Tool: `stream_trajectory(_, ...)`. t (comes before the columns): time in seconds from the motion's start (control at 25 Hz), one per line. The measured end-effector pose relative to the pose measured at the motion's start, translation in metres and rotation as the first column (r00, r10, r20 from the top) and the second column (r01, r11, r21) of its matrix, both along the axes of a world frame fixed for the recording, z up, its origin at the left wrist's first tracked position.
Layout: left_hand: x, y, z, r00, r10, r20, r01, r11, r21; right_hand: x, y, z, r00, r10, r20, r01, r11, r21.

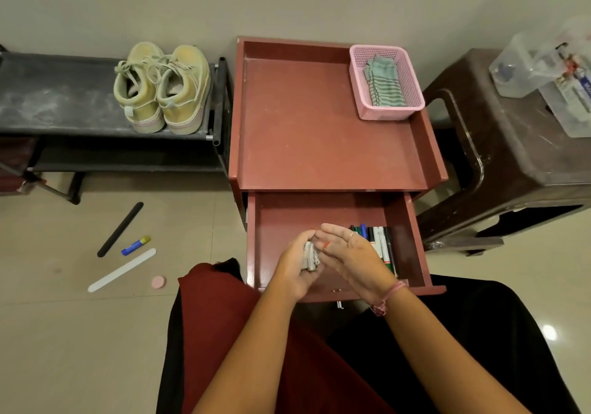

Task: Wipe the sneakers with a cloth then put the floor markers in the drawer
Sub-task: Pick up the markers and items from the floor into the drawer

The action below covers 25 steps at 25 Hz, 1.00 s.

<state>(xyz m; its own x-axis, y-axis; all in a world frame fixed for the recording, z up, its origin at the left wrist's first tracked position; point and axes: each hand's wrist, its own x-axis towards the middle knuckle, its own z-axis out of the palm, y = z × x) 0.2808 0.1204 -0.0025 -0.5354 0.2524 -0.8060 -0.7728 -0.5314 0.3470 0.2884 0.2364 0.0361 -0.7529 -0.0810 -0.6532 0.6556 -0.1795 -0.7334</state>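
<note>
While the left hand [299,268] grips a bundle of markers [310,257] over the open drawer [412,241] | right hand [348,252] open-fingered beside it | drawer's left half bare | labels unreadable.

The bundle of grey markers [310,257] is largely covered by the hands; clear plastic containers [543,71] are cut by the right edge.
</note>
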Motion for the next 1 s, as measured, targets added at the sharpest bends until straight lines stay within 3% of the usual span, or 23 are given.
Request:
stream_trajectory(0.16, -0.007, 0.007, -0.011, 1.000, -0.025, -0.016, 0.025, 1.000, -0.012, -0.005, 0.003, -0.016, 0.975, 0.219, -0.043, -0.192, 0.920, 0.342)
stream_trajectory(0.32, -0.017, 0.010, -0.010, 1.000, -0.003, -0.015, 0.004, 0.998, 0.063, -0.012, 0.002, -0.026, 0.963, 0.261, -0.066, -0.191, 0.836, 0.514)
stream_trajectory(0.6, -0.024, 0.015, -0.023, 0.995, -0.100, 0.018, 0.100, 0.995, -0.004, -0.029, 0.012, -0.032, 0.967, 0.236, 0.090, -0.253, 0.887, 0.386)
stream_trajectory(0.72, -0.025, 0.013, -0.029, 0.997, -0.071, 0.007, 0.071, 0.997, -0.014, -0.035, 0.025, -0.033, 0.986, 0.104, 0.134, -0.125, 0.979, 0.158)
stream_trajectory(0.8, -0.025, 0.009, -0.031, 0.999, -0.033, -0.005, 0.033, 0.997, -0.063, -0.045, 0.046, -0.041, 0.991, -0.011, 0.133, -0.001, 0.996, 0.093)
stream_trajectory(0.84, -0.026, 0.006, -0.031, 1.000, -0.015, -0.006, 0.015, 0.995, -0.098, -0.050, 0.055, -0.046, 0.991, -0.045, 0.128, 0.027, 0.989, 0.142)
stream_trajectory(0.92, -0.027, 0.002, -0.031, 1.000, 0.023, 0.000, -0.023, 0.991, -0.131, -0.056, 0.071, -0.074, 0.993, 0.005, 0.121, -0.054, 0.912, 0.407)
stream_trajectory(1.0, -0.028, 0.000, -0.030, 0.999, 0.043, -0.006, -0.044, 0.993, -0.113, -0.054, 0.074, -0.110, 0.965, 0.180, 0.190, -0.262, 0.691, 0.674)
